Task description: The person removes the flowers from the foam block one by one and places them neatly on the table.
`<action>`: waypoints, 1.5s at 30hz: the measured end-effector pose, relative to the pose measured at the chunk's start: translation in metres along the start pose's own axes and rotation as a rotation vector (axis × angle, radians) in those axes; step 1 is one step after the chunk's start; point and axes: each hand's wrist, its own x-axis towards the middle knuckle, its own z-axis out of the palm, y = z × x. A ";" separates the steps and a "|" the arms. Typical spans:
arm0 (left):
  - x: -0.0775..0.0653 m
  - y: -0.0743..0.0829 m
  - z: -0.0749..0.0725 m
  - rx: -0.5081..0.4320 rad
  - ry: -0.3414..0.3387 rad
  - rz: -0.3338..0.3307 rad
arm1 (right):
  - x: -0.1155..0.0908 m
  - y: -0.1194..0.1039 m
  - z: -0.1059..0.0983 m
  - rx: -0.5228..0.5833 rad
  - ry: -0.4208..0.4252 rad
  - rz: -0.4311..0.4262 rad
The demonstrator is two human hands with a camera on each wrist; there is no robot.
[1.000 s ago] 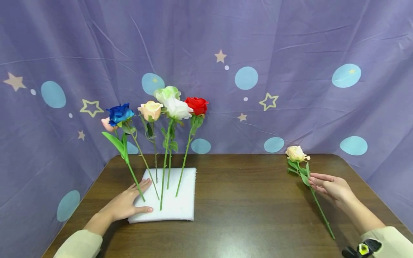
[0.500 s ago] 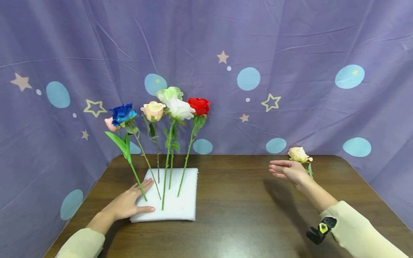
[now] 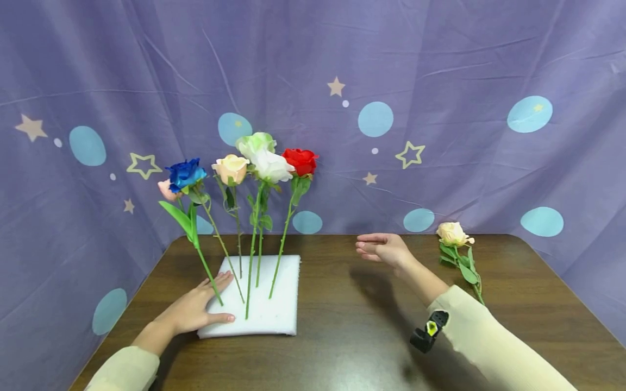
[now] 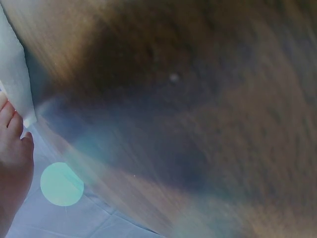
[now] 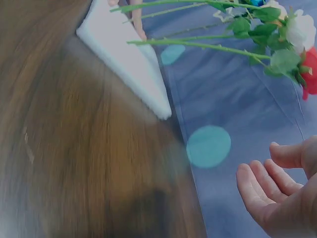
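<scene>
My left hand [image 3: 195, 308] rests with spread fingers on the left side of a white foam block [image 3: 274, 321]. Standing in that foam are a blue rose [image 3: 187, 174], a pink bud [image 3: 168, 189], a peach rose [image 3: 231, 169], a pale green rose [image 3: 251, 143], a white rose [image 3: 271, 166] and a red rose [image 3: 301, 162]. To the right of the block, my right hand [image 3: 386, 252] hovers above the table, fingers relaxed and holding nothing. A cream rose [image 3: 452, 234] lies at the table's far right, its lower stem hidden by the right sleeve.
Everything is on a brown wooden table [image 3: 332, 304] with rounded far corners. Behind it hangs a purple curtain [image 3: 440, 65] printed with stars and blue ovals. A black wrist device [image 3: 429, 331] sits at the right cuff.
My right hand has let go of the cream rose's stem and moved left towards the foam block. The rose stays on the table. My left hand has kept its place.
</scene>
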 end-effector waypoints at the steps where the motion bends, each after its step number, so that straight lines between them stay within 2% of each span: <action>1: 0.000 0.000 0.000 -0.006 -0.005 -0.007 | 0.002 0.000 0.005 0.011 0.001 0.002; 6: -0.003 -0.001 0.002 -0.024 -0.020 -0.028 | 0.011 0.000 0.032 0.040 -0.028 -0.026; 15: -0.004 -0.003 0.004 -0.025 -0.012 -0.032 | 0.025 0.001 0.077 -0.029 -0.132 -0.188; 19: -0.005 -0.002 0.005 -0.033 -0.004 -0.033 | 0.032 0.004 0.096 0.006 -0.171 -0.220; 27: -0.006 -0.002 0.008 -0.026 0.002 -0.027 | 0.038 0.014 0.127 0.152 -0.218 -0.217; 35: -0.004 -0.001 0.007 -0.021 -0.009 -0.017 | 0.039 0.023 0.143 0.293 -0.238 -0.163; 38: -0.002 -0.001 0.005 -0.007 -0.002 0.002 | 0.039 0.026 0.146 0.313 -0.233 -0.156; 43: 0.001 -0.001 0.003 0.012 0.028 0.033 | 0.041 0.032 0.149 0.286 -0.219 -0.152; 45: 0.001 -0.001 0.003 0.007 0.021 0.023 | 0.042 0.035 0.150 0.285 -0.224 -0.147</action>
